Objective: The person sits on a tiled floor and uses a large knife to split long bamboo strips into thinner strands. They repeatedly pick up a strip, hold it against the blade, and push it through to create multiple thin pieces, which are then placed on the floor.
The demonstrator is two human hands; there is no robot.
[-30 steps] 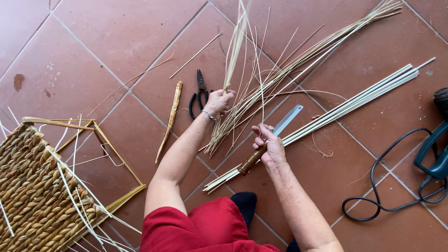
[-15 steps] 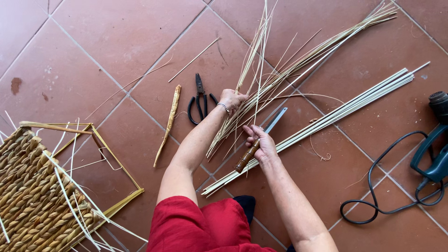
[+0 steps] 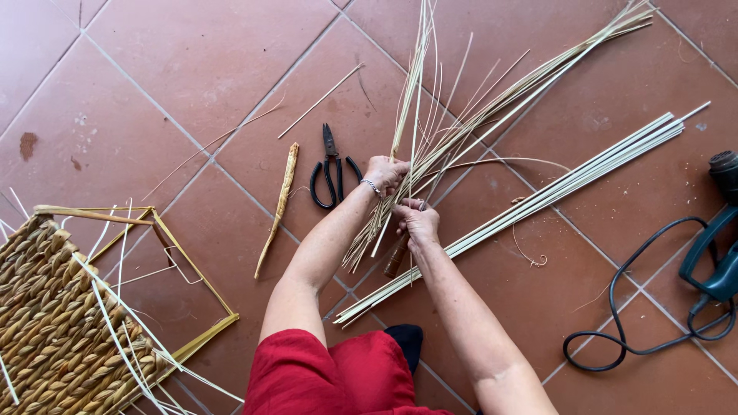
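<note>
From the head camera, your left hand (image 3: 384,173) is closed around a loose bundle of straw stalks (image 3: 419,138), gripping it at about the middle so the upper ends fan out above your fist and the lower ends trail toward you on the tiled floor (image 3: 192,69). Your right hand (image 3: 417,223) sits just below, fingers curled on the same stalks; a brown-handled tool (image 3: 396,257) lies under or in that hand, and you cannot tell which. The gathering looks early: the stalks are untied and uneven. A sheaf of long pale strips (image 3: 553,188) lies untouched to your right, black scissors (image 3: 332,173) just beside your left hand. At your far left the woven panel on its frame (image 3: 46,323) is partly finished, with loose strands sticking out and part of the frame unfilled.
</note>
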